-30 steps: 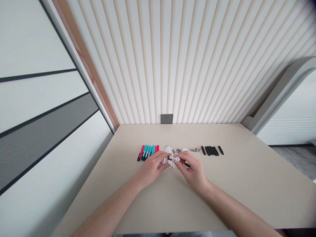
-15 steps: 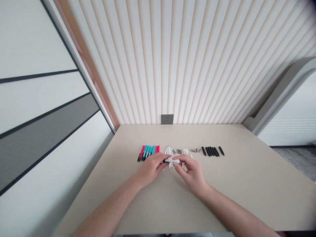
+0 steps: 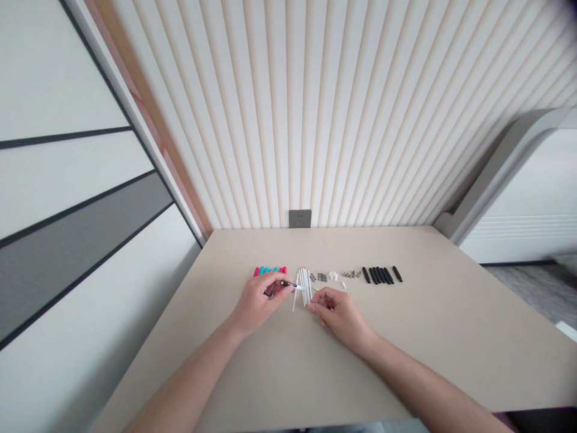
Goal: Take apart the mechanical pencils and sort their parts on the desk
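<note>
We look down on two bare hands at work above a pale counter point(image 3: 288, 373). The left hand point(image 3: 261, 302) pinches a slim black-and-white pen piece point(image 3: 288, 284) between thumb and fingers; we find the piece left of centre, its white end pointing right, over a group of white rods point(image 3: 306, 291). The right hand point(image 3: 336, 310) lies near the lower end of these rods, thumb and fingers brought together at their tips; we cannot tell whether they grip anything. The rods lie side by side, while one single rod point(image 3: 294, 300) slants apart on their left. Behind the left hand we note a row of pink and turquoise pens point(image 3: 261, 270), largely hidden by it. To the right of the rods, we read in order: small grey parts point(image 3: 321, 277), small white parts point(image 3: 333, 276), with one white piece point(image 3: 344, 285) nearer the right hand, small metallic parts point(image 3: 351, 274) too fine to make out, and a row of black barrels point(image 3: 381, 275), with one black barrel point(image 3: 397, 274) set apart at its right end. Beyond the counter, we see a dark socket plate point(image 3: 300, 218) on a ribbed wall point(image 3: 311, 108).
</note>
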`<control>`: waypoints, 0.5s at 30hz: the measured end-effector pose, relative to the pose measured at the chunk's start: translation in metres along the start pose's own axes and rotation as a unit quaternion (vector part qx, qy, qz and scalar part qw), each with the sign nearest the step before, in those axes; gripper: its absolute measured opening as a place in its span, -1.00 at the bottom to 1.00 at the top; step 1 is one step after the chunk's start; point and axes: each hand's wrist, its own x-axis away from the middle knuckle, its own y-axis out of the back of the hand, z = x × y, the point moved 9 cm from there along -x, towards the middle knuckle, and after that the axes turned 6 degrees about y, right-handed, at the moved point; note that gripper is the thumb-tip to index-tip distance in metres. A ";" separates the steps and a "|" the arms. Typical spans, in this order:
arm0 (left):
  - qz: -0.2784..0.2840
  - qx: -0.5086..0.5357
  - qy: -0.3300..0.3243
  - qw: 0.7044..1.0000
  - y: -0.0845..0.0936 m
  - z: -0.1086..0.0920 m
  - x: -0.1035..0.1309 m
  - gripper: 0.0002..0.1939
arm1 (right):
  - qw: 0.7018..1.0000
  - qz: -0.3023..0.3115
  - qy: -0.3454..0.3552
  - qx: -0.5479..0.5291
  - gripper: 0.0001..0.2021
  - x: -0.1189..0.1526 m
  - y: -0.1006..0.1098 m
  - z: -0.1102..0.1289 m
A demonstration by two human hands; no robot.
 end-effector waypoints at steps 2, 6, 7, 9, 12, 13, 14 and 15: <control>-0.015 -0.018 -0.015 1.000 0.004 -0.003 0.000 -0.85 | 0.999 -0.014 0.014 0.043 -0.75 -0.002 0.009 0.004; -0.026 -0.018 -0.054 0.998 0.008 -0.009 0.001 -0.83 | 0.994 -0.063 0.039 0.082 -0.68 -0.008 0.042 0.011; -0.029 -0.012 -0.057 0.998 0.009 -0.009 0.001 -0.82 | 0.992 -0.083 0.037 0.091 -0.66 -0.010 0.054 0.010; -0.034 -0.004 -0.053 0.998 0.011 -0.008 0.000 -0.80 | 0.984 -0.125 0.036 0.120 -0.62 -0.013 0.079 0.009; -0.036 0.012 -0.020 0.999 0.010 -0.001 -0.003 -0.78 | 0.970 -0.161 0.021 0.180 -0.63 -0.017 0.109 0.004; -0.034 0.023 -0.003 0.999 0.008 0.002 -0.004 -0.77 | 0.964 -0.163 0.016 0.208 -0.64 -0.018 0.116 0.002; -0.031 0.036 0.017 0.999 0.006 0.006 -0.004 -0.76 | 0.959 -0.154 0.011 0.236 -0.65 -0.020 0.120 0.000; -0.030 0.049 0.035 0.998 0.004 0.011 -0.004 -0.75 | 0.955 -0.138 0.007 0.261 -0.66 -0.021 0.121 -0.002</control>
